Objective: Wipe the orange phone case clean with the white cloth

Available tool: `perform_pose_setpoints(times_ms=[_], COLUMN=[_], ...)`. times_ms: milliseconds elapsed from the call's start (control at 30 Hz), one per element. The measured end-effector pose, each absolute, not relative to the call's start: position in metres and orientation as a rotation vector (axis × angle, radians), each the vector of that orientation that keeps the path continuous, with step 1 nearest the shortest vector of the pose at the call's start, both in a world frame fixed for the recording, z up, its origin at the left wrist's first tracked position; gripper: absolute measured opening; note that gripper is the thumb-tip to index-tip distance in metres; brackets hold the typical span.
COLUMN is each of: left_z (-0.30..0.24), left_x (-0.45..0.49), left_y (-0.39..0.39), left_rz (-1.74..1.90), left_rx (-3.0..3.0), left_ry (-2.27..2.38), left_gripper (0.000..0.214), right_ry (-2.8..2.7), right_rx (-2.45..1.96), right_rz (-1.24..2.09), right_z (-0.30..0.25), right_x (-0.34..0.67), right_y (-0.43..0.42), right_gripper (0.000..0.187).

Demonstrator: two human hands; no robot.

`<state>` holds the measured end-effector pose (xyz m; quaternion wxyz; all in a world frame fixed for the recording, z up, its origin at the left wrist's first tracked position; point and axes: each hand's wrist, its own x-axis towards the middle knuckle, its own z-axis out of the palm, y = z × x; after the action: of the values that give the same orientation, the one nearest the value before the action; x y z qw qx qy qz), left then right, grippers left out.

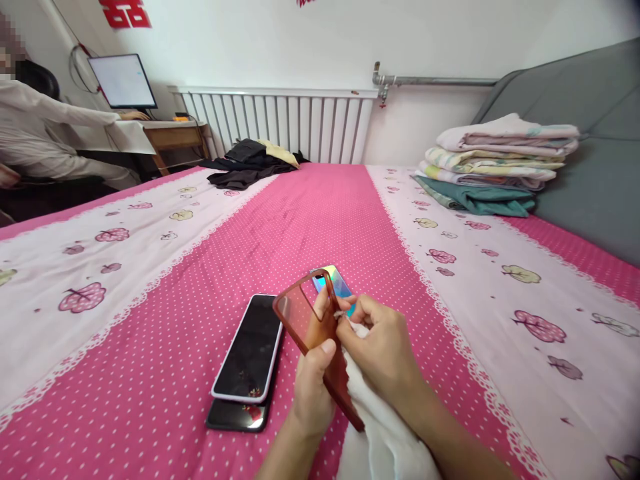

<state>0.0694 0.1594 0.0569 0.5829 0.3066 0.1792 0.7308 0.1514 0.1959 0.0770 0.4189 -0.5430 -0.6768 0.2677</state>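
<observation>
My left hand [313, 383] is closed around a translucent red phone case [300, 320], held tilted above the pink bedspread [325, 220]. My right hand [383, 350] pinches a white cloth [380, 427] against the inside of the case. Behind the case lies a phone with an iridescent back [337, 283], partly hidden by my fingers. To the left, a phone with a white rim [250, 350] lies screen up on top of a black phone [237, 415].
Folded blankets [500, 163] are stacked at the right by a grey headboard [590, 133]. Dark clothes [250, 163] lie at the far end before a white radiator [280, 123]. A person in a white sleeve [45, 127] sits at a desk with a monitor [123, 81].
</observation>
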Motion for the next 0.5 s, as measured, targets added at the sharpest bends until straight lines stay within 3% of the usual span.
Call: perform_pose_setpoints(times_ms=[500], left_z=[0.064], left_x=[0.057], left_y=[0.161], left_rz=[1.725], left_rx=[0.607], left_ry=[0.410], left_gripper=[0.047], right_ry=[-1.854], right_rx=[-1.456], right_rz=[0.602], right_z=[0.075], right_x=[0.151], right_y=[0.195], right_gripper=[0.021])
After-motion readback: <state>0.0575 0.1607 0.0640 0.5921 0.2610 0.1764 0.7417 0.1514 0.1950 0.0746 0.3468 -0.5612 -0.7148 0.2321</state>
